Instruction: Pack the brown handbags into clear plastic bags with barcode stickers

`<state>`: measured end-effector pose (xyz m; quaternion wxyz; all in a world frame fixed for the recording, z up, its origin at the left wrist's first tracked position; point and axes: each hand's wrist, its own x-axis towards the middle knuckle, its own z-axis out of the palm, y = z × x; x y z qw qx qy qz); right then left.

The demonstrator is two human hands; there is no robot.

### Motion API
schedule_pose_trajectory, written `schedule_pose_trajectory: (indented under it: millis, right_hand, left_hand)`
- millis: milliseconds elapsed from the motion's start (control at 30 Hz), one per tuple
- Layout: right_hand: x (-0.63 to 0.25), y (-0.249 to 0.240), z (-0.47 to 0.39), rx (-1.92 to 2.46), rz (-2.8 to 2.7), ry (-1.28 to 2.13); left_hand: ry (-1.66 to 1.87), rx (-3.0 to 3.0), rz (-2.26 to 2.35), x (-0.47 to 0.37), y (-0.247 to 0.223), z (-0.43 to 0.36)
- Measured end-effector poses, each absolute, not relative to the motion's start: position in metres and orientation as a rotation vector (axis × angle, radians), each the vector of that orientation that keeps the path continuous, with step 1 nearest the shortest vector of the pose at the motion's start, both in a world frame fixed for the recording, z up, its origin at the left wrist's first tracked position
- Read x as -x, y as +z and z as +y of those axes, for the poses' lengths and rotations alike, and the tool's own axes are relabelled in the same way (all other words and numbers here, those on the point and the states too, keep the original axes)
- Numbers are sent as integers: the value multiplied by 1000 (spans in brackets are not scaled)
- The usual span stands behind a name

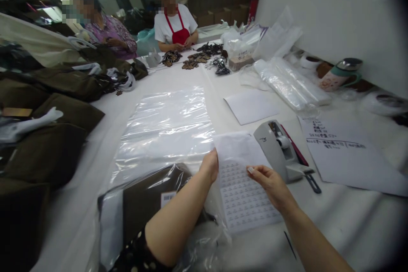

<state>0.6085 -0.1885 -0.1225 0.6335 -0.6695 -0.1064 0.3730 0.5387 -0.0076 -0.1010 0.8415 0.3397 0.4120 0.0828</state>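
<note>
My left hand [210,165] grips the left edge of a white sheet of small printed labels [244,199], its fingers partly hidden. My right hand [266,180] is pinched over the right part of the sheet; a small whitish piece shows at its fingertips, too small to make out. Under my left forearm lies a dark brown item in a clear plastic bag [143,195], with a barcode label [168,198] on it. Beyond it, a flat clear plastic bag [168,123] is spread on the table. A grey tape dispenser [277,148] stands right of the sheet.
Brown bags [60,144] are piled along the left. Scissors [312,182], a handwritten sheet [350,157], a blank sheet [251,106], plastic rolls [287,83] and a cup [341,74] lie or stand at the right. Two people are at the far side, near heaps of small dark parts [196,60].
</note>
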Motion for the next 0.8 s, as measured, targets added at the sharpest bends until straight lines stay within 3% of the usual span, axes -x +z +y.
schedule_pose_trajectory:
  millis: [100, 300, 567, 800]
  right_hand:
    - [-597, -111, -186, 1480, -202, 857]
    - [-567, -77, -141, 1514, -418, 1008]
    - [-436, 21, 1, 1468, -1037, 1419]
    - [-351, 15, 78, 1713, -1366, 1509]
  left_hand:
    - [418, -958, 879, -491, -62, -8]
    - [710, -2205, 511, -340, -8, -41]
    - [976, -2429, 1170, -206, -24, -6]
    - [842, -2462, 1268, -184, -45, 22]
